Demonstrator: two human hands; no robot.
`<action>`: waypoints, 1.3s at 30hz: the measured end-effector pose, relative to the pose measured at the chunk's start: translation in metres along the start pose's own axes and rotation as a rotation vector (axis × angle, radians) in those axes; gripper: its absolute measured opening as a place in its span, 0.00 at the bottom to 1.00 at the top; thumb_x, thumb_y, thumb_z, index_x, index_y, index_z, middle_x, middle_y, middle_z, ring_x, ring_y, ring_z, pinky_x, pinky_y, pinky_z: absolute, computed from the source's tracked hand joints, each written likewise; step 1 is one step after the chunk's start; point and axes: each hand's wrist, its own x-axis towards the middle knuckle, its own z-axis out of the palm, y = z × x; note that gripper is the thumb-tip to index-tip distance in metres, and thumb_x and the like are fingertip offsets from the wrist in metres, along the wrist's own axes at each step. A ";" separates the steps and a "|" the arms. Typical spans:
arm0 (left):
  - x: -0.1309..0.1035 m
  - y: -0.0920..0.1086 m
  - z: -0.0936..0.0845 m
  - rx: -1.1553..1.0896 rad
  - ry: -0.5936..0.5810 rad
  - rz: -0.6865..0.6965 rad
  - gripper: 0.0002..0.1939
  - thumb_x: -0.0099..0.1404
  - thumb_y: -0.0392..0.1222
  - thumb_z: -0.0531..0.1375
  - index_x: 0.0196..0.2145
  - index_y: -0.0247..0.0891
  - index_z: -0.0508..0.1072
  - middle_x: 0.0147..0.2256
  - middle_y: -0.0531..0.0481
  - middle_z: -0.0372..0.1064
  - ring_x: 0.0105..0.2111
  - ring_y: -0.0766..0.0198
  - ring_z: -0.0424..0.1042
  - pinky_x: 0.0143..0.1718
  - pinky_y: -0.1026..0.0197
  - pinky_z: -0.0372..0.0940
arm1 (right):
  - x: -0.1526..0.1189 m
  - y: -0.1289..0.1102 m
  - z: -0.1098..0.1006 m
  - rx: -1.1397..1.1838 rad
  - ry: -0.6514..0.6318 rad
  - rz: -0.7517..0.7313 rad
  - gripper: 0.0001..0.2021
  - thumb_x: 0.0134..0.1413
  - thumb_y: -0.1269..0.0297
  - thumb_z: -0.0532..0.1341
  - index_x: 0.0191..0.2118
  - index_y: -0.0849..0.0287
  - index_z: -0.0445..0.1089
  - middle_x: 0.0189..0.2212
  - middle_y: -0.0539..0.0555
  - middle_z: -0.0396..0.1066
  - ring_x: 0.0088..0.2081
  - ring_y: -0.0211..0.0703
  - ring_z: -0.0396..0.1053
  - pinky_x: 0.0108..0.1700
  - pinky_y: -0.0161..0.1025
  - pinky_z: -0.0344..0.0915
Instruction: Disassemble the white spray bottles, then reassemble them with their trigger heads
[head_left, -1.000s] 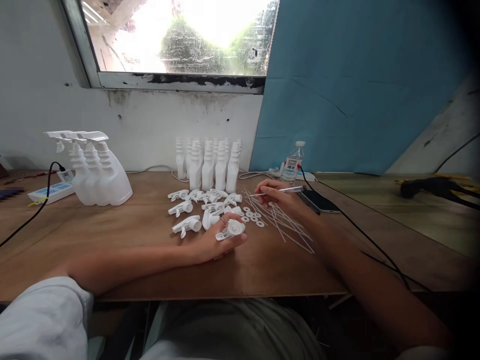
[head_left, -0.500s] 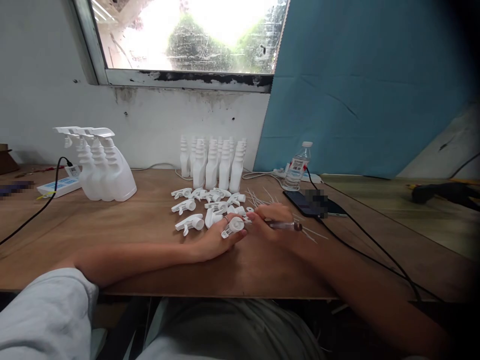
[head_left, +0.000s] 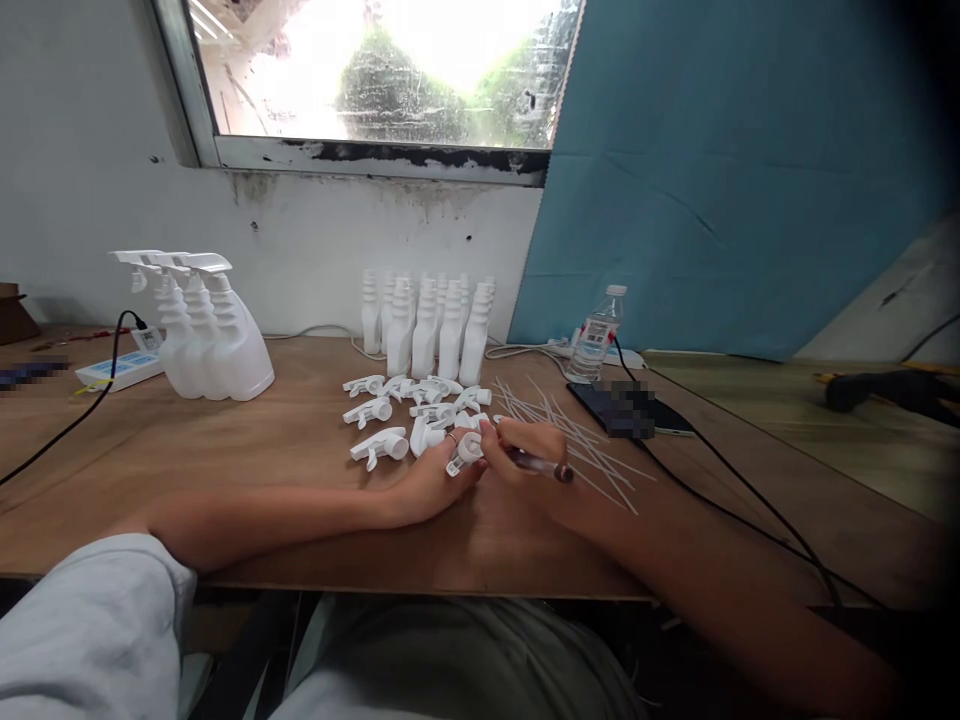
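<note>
My left hand (head_left: 431, 482) rests on the wooden table with its fingers round a white spray head (head_left: 466, 452), whose round collar faces right. Against that collar is my right hand (head_left: 525, 450), closed on a slim tool with a clear handle and dark end (head_left: 551, 467); the tool's tip is hidden by the fingers. Several loose white spray heads (head_left: 380, 447) lie just beyond and left of my left hand. Thin white tubes (head_left: 592, 450) are scattered to the right of my right hand, partly behind it.
White bottles without heads (head_left: 424, 330) stand in rows behind the spray heads. Bottles with spray heads (head_left: 217, 340) stand at left near a power strip (head_left: 124, 370). At right are a water bottle (head_left: 596, 335), a phone (head_left: 600, 405) and black cables (head_left: 739, 485).
My right hand has moved left with the tool, up against the spray head. More of the thin tubes now show. The spray head in my left hand has turned slightly.
</note>
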 end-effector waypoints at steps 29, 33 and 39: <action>0.001 0.015 -0.006 -0.171 -0.229 -0.107 0.09 0.64 0.45 0.59 0.33 0.37 0.64 0.27 0.55 0.60 0.28 0.67 0.59 0.34 0.62 0.58 | 0.021 0.035 -0.003 0.936 -0.298 0.964 0.15 0.44 0.62 0.63 0.19 0.58 0.55 0.07 0.43 0.54 0.09 0.26 0.44 0.12 0.29 0.41; 0.000 0.014 -0.007 -0.196 -0.237 -0.125 0.11 0.63 0.47 0.60 0.34 0.37 0.63 0.25 0.56 0.58 0.25 0.68 0.56 0.30 0.62 0.56 | 0.019 0.036 -0.002 0.971 -0.328 0.963 0.15 0.46 0.61 0.63 0.19 0.58 0.56 0.07 0.43 0.54 0.09 0.27 0.44 0.15 0.30 0.49; -0.001 0.016 -0.008 -0.215 -0.248 -0.180 0.17 0.62 0.54 0.60 0.34 0.38 0.62 0.21 0.57 0.56 0.22 0.69 0.54 0.25 0.63 0.52 | 0.014 0.043 0.005 1.011 -0.338 0.980 0.17 0.49 0.59 0.61 0.17 0.57 0.55 0.06 0.43 0.52 0.09 0.28 0.45 0.19 0.32 0.57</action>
